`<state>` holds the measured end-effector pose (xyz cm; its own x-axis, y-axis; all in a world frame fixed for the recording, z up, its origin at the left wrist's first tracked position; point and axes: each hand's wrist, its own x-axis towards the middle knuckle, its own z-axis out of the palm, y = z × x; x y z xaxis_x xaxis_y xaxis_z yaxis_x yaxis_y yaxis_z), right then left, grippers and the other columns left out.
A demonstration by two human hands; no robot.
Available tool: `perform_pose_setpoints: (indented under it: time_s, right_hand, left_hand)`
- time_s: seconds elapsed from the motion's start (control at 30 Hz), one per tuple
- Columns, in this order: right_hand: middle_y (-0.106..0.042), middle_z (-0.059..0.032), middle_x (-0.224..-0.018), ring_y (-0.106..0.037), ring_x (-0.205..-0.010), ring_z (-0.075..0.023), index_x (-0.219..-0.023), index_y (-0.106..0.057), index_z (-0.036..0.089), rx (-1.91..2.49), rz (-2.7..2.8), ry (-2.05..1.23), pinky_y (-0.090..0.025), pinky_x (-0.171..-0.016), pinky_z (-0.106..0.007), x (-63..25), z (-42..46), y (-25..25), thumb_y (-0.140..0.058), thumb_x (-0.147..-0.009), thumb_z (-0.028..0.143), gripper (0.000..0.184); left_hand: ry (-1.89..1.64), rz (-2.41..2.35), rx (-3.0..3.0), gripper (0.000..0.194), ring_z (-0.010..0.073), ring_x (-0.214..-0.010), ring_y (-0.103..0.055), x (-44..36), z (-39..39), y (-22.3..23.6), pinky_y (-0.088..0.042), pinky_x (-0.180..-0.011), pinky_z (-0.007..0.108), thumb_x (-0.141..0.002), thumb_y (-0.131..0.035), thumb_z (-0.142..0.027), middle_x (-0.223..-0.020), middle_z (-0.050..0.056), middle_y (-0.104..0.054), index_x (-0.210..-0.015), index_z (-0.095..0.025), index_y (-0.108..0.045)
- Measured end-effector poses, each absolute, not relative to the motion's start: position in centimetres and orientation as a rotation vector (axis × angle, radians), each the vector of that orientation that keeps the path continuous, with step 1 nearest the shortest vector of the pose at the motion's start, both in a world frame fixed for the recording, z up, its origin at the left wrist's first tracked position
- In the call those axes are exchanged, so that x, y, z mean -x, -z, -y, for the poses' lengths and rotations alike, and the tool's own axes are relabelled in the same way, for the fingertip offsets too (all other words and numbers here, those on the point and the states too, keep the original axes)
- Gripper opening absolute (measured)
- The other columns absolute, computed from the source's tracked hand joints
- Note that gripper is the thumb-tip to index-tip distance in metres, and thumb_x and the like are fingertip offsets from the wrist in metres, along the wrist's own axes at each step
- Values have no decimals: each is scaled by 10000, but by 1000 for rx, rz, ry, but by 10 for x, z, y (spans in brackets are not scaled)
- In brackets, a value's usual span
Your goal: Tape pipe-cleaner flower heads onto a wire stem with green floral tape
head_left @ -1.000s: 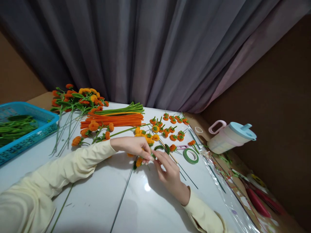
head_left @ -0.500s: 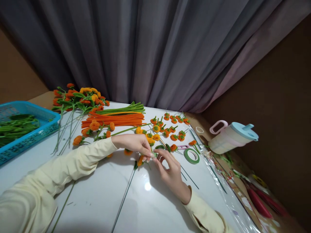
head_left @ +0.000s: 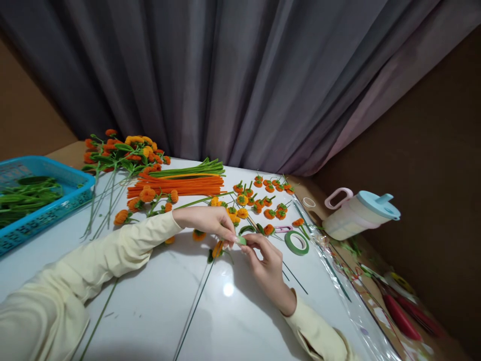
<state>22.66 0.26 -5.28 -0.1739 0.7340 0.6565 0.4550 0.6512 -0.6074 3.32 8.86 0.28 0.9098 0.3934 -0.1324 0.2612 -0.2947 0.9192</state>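
Left hand (head_left: 208,220) and right hand (head_left: 268,263) meet over the table, each with thumb and forefinger pinching a short strip of pale green tape (head_left: 241,240) stretched between their fingertips. Just off that strip, between eight and nine o'clock, a fuzzy yellow-orange flower head (head_left: 217,249) sits below the left fingers; whether they grip it, I cannot tell.

Measured from the strip, a green tape roll with a white core (head_left: 289,244) lies flat at three o'clock, near the right hand. Farther out that way is a translucent cup with a pale blue lid (head_left: 347,220). Small orange flower heads with green bases (head_left: 269,214) stand in clusters around one o'clock. A bundle of orange fuzzy stems (head_left: 176,186) lies at ten, and well apart, towards nine, a blue plastic basket (head_left: 56,210) holds green fuzzy pieces (head_left: 28,198).
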Motion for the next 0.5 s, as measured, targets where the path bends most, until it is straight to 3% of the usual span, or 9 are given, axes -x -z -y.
perform_pose_setpoints:
  time_s: [0.17, 0.3, 0.5]
  right_hand:
    - [-676, -62, -843, -619, -650, -159, -1007, -604, 189, 924, 1899, -356, -525, -604, -271, -224, -2, 52, -549, -851, 146, 171]
    - [-671, -65, -805, -631, -704, -170, -918, -609, 190, 870, 1932, -347, -521, -622, -269, -224, -2, 53, -501, -872, 121, 136]
    - [-656, -47, -729, -607, -628, -159, -846, -611, 184, 889, 1905, -345, -494, -556, -250, -224, -3, 53, -512, -866, 135, 112]
  left_hand:
    - [-137, -540, -1894, 313, 108, -610, -534, -38, -81, -5, -385, -588, 193, -831, -594, -418, -672, 17, -642, -734, -159, -739]
    - [-127, -515, -1894, 331, 102, -606, -539, -40, -79, -5, -385, -587, 189, -830, -595, -422, -660, 18, -644, -695, -153, -731]
    - [-119, -612, -1953, 374, 85, -494, -460, -37, -79, -5, -325, -494, 201, -802, -605, -485, -574, -6, -612, -683, -147, -712]
